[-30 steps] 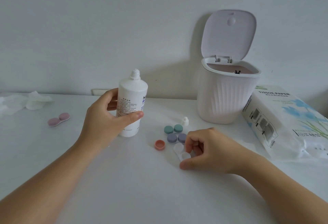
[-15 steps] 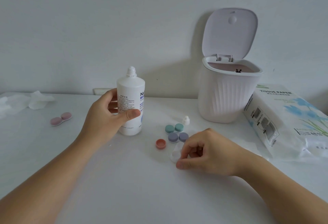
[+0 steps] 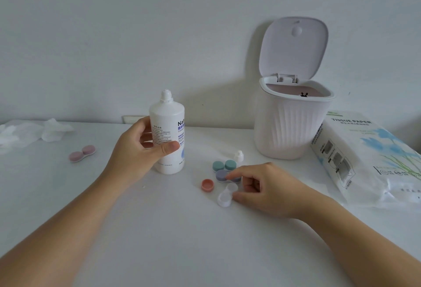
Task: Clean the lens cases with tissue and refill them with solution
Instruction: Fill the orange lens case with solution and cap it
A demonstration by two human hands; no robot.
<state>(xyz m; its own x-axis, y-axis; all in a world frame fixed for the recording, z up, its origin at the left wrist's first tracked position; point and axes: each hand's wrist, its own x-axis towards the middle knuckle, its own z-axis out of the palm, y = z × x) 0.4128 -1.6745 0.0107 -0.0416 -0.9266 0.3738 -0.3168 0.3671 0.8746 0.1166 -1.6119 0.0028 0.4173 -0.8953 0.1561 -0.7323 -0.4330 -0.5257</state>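
At the centre of the frame the left hand (image 3: 139,150) grips the white solution bottle (image 3: 167,136), its fingers and thumb clamped round the label; the bottle stands upright on the white table (image 3: 159,229) with its cap off and the threaded neck bare. The small white bottle cap (image 3: 238,156) stands on the table to the right, just behind the lens cases.

Right of centre, the right hand (image 3: 266,188) rests on the table beside the clear lens case (image 3: 227,194), which lies open with both wells uncovered; the thumb touches its edge and the fingers are loosely curled and apart, the index fingertip reaching over the purple lens case (image 3: 222,175). Just behind that sits the green lens case (image 3: 224,165), and 1 loose orange lid (image 3: 207,184) lies to the left of the clear case.

At the left of the frame a pink lens case (image 3: 82,153) lies well apart, with crumpled tissue (image 3: 54,129) behind it. At the upper right stands a white bin (image 3: 291,127) with its lid raised, and a pack of tissue paper (image 3: 369,157) lies beside it.
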